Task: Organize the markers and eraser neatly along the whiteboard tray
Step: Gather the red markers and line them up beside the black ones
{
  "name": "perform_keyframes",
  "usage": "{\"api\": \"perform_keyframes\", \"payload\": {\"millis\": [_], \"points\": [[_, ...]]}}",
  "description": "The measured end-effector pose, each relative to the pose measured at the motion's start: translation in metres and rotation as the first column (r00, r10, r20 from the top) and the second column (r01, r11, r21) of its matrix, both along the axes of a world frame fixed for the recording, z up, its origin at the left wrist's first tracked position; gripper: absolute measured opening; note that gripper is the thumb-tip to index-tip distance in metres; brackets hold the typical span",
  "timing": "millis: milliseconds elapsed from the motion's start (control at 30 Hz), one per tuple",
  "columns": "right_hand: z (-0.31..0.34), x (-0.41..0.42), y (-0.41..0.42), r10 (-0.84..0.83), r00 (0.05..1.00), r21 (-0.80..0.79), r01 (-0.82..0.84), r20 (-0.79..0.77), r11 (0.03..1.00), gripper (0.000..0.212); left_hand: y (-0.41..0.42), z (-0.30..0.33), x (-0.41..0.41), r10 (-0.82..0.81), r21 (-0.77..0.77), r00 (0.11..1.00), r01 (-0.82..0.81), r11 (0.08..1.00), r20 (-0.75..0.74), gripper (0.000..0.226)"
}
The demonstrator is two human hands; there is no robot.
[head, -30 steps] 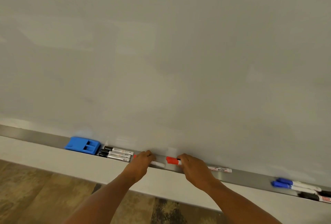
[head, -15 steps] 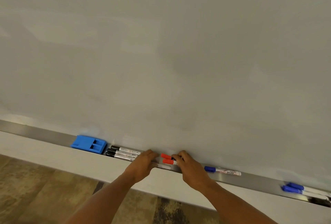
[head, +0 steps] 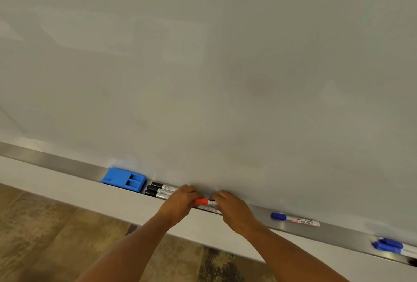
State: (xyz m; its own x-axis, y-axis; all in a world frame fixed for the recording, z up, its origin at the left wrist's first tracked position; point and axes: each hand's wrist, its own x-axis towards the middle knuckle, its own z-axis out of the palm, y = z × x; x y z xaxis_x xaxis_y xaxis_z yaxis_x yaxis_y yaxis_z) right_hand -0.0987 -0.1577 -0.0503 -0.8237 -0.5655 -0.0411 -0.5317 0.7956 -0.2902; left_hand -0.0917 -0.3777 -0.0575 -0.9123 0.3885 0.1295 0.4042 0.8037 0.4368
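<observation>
A metal whiteboard tray [head: 56, 162] runs from left to lower right. On it lie a blue eraser [head: 123, 179], three black-capped markers [head: 160, 190] right of the eraser, and a red-capped marker [head: 204, 201] between my hands. My left hand [head: 181, 201] covers the red marker's left end and my right hand [head: 234, 210] grips its white barrel. A second marker barrel [head: 208, 208] shows just below, partly hidden. A blue-capped marker [head: 294, 219] lies alone farther right. Two blue-capped markers [head: 389, 245] sit at the far right edge.
The whiteboard [head: 214, 67] fills the upper view. Below the tray is a pale wall strip [head: 67, 188] and a wood-pattern floor [head: 45, 236]. A bare stretch of tray lies left of the eraser.
Both hands have come together along the tray, sliding the red markers left until they sit close to the black markers. The view has shifted slightly left.
</observation>
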Motion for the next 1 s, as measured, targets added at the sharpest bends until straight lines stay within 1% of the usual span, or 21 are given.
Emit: {"api": "perform_keyframes", "payload": {"millis": [67,133,200,300,367,467,567,700,767,833,900,1000], "points": [[-0.001,0.001,-0.003,-0.016,1.0,-0.005,0.016,-0.005,1.0,0.044,-0.004,-0.002,-0.002,0.025,-0.01,0.999,-0.025,1.0,0.024,0.021],[-0.001,0.001,-0.006,-0.05,0.998,-0.029,0.049,-0.039,0.998,0.035,-0.007,-0.002,-0.005,0.036,-0.03,0.998,-0.034,0.999,0.048,0.014],[-0.001,0.002,-0.006,-0.056,0.995,-0.044,0.052,-0.081,0.998,0.035,-0.009,-0.002,-0.006,0.024,-0.074,0.999,-0.022,0.997,0.035,0.013],[-0.004,0.004,-0.007,0.001,0.991,0.026,0.003,-0.135,1.0,0.046,-0.012,-0.004,-0.005,0.026,-0.172,0.999,-0.033,0.984,-0.039,0.018],[-0.007,0.008,-0.009,0.004,0.992,0.066,0.004,-0.13,0.998,0.057,-0.012,-0.005,-0.005,0.036,-0.183,0.997,-0.047,0.982,-0.065,0.024],[-0.012,0.014,-0.013,-0.024,0.991,0.06,0.032,-0.135,0.998,0.068,-0.012,-0.005,-0.006,0.031,-0.202,0.998,-0.04,0.979,-0.047,0.027],[-0.011,0.016,-0.017,-0.028,0.986,0.034,0.034,-0.165,0.999,0.076,-0.014,-0.007,-0.008,0.033,-0.224,0.999,-0.037,0.974,-0.02,0.025],[0.002,0.013,-0.02,-0.057,0.972,0.002,0.059,-0.226,0.998,0.071,-0.017,-0.004,-0.01,0.045,-0.152,0.999,-0.043,0.987,0.015,0.018],[0.006,0.011,-0.02,-0.078,0.973,0.011,0.082,-0.215,0.997,0.071,-0.018,-0.002,-0.01,0.079,-0.066,0.997,-0.077,0.995,0.025,0.013],[0.007,0.01,-0.021,-0.055,0.983,0.025,0.061,-0.177,0.998,0.063,-0.021,0.0,-0.008,0.111,-0.002,0.994,-0.111,0.994,0.025,0.019],[0.004,0.009,-0.023,-0.029,0.993,0.049,0.034,-0.11,0.998,0.053,-0.025,0.0,-0.007,0.101,-0.018,0.995,-0.101,0.995,-0.01,0.025],[0.0,0.009,-0.024,-0.02,0.996,0.081,0.027,-0.089,0.996,0.044,-0.029,0.002,-0.006,0.076,-0.056,0.995,-0.08,0.995,-0.058,0.024]]}}
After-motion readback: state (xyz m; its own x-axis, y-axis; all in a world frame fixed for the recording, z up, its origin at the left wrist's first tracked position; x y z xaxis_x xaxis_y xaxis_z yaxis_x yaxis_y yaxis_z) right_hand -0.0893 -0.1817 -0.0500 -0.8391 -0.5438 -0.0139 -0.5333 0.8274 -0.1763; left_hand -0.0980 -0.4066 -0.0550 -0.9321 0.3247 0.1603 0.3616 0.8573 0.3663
